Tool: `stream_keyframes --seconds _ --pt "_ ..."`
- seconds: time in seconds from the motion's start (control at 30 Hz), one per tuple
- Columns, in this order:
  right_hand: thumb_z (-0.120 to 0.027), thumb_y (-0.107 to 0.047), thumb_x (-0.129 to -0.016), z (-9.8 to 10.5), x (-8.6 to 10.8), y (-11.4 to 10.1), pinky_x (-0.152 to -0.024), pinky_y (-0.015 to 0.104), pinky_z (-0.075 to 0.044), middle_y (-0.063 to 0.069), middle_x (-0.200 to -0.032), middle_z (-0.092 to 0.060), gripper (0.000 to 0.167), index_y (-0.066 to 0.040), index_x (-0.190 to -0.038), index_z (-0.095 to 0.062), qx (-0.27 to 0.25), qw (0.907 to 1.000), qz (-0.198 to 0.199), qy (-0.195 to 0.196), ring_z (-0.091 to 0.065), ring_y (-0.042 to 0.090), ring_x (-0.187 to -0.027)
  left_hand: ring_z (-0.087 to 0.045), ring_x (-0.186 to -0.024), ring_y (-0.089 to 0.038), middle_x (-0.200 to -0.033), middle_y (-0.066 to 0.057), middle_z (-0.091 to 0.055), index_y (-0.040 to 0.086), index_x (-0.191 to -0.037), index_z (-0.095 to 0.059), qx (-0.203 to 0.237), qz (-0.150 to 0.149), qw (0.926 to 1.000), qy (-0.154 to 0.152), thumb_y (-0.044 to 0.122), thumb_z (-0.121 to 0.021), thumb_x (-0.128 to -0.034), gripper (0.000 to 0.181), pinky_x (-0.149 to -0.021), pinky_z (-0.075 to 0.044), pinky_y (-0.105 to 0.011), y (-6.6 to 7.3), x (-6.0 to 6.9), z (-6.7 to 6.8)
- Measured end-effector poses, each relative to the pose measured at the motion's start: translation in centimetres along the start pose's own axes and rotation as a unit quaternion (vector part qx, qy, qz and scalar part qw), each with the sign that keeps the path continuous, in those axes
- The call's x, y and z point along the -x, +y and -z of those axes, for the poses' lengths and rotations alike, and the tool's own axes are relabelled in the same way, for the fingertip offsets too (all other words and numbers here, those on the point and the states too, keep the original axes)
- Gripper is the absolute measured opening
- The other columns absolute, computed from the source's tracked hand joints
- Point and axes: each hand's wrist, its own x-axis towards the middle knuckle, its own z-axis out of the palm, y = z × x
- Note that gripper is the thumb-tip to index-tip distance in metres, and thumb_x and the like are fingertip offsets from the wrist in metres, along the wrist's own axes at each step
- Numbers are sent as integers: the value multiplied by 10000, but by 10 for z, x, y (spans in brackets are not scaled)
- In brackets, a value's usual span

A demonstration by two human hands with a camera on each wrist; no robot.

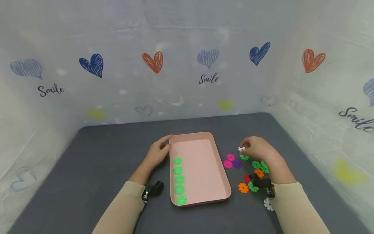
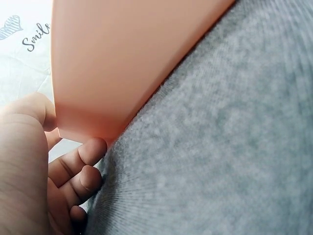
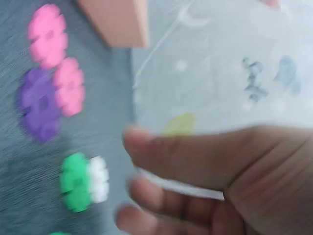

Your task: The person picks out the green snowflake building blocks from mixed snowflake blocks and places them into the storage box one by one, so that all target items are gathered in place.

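Note:
My left hand holds the far left corner of a shallow pink tray; in the left wrist view its fingers bend against the tray wall. Along the tray's left side runs a column of several green flower-shaped discs. To the right of the tray, my right hand hovers with thumb and fingers apart around a white disc. In the right wrist view, that white disc lies against a green disc, short of the fingertips, and nothing shows between thumb and fingers.
Two pink discs and a purple disc lie beside the tray's right edge. Nearer my right forearm are orange, red, green and white discs. A patterned curtain stands behind the dark table.

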Motion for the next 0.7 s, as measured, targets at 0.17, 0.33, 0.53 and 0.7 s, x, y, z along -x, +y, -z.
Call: stream_keyframes --seconds 0.17,0.33,0.53,0.7 --pt "-806 -325 -877 -14 -12 11 -592 386 -446 65 -796 -616 288 -69 -828 -685 396 9956 -852 21 -546 230 -683 -555 -737 -199 -1019 -117 -708 176 -1486 -575 -60 51 9999 76 147 -565 -1018 469 -652 -433 -362 -1 5 7" --pt "-791 -307 -901 -20 -14 12 -599 378 -422 42 -697 -539 345 -91 -714 -598 509 9922 -1121 -168 -508 214 -629 -522 -682 -191 -900 -97 -666 184 -1493 -566 -124 76 9999 -19 183 -550 -1027 467 -635 -424 -355 0 5 6" --pt "-725 -99 -948 -9 -6 5 -605 364 -532 95 -754 -626 170 4 -886 -605 -998 9932 -586 -154 -635 227 -617 -481 -629 -179 -764 -44 -583 185 -1479 -583 -137 54 9999 44 186 -550 -1020 460 -601 -402 -347 1 3 3" --pt "-668 -43 -971 -1 1 -22 -843 453 -574 158 -1046 -702 309 81 -1251 -627 -2090 9761 399 -441 -709 320 -919 -442 -599 -162 -710 -24 -521 171 -1478 -582 -106 -24 9999 25 186 -553 -1020 460 -577 -384 -332 3 1 2"
